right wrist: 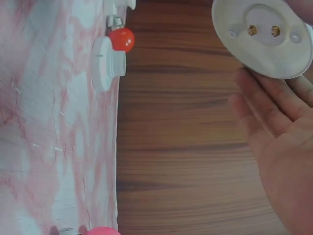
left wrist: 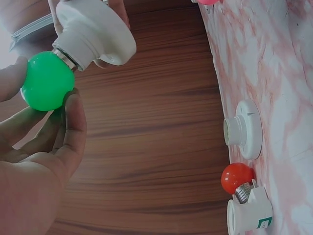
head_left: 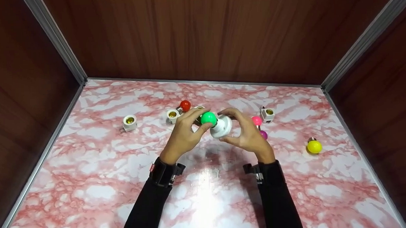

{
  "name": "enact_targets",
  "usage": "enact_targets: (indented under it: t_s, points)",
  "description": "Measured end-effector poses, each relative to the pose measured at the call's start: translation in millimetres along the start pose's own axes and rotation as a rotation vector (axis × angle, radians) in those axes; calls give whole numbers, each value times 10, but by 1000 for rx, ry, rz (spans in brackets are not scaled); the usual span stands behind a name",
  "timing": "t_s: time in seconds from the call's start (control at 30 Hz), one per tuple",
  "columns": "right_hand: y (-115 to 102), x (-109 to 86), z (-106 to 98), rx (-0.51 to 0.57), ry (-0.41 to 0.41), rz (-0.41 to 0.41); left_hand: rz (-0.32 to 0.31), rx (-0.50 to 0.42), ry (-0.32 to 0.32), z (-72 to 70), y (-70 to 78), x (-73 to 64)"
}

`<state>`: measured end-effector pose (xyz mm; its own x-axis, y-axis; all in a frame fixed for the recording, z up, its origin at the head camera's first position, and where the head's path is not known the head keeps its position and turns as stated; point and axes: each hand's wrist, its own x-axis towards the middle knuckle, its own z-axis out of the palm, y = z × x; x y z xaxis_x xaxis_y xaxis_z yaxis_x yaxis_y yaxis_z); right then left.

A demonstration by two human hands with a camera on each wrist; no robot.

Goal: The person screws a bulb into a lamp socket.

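My left hand pinches a green light bulb between thumb and fingers. A white round lamp holder is gripped at its rim by my right hand. Both are held up over the tabletop, tilted so that bulb and holder meet end to end. In the left wrist view the bulb's metal screw base sits at the mouth of the holder, with part of its thread showing. The underside of the holder, with two brass terminals, faces the right wrist camera.
On the marbled table lie a red bulb, a pink bulb, a purple bulb and a yellow bulb. Several white plug sockets and another round lamp holder stand about. Wood-grain panels enclose the table.
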<state>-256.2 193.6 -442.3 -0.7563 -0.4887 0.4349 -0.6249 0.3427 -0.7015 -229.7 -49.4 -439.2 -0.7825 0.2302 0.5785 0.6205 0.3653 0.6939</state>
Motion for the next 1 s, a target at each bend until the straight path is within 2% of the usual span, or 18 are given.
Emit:
enact_targets:
  t_s: [0.27,0.6,0.8,1.0]
  points:
    - [-50,36,88,-192,-103,86,20,105,-18,32,-13,-7]
    - [-25,12,111,-237,-114,126,12,91,-75,87,0,-25]
    - [36,2,41,-228,-118,180,-34,116,-52,-13,-70,4]
    - [138,-36,-40,-203,-110,233,-120,157,19,-233,-302,-27]
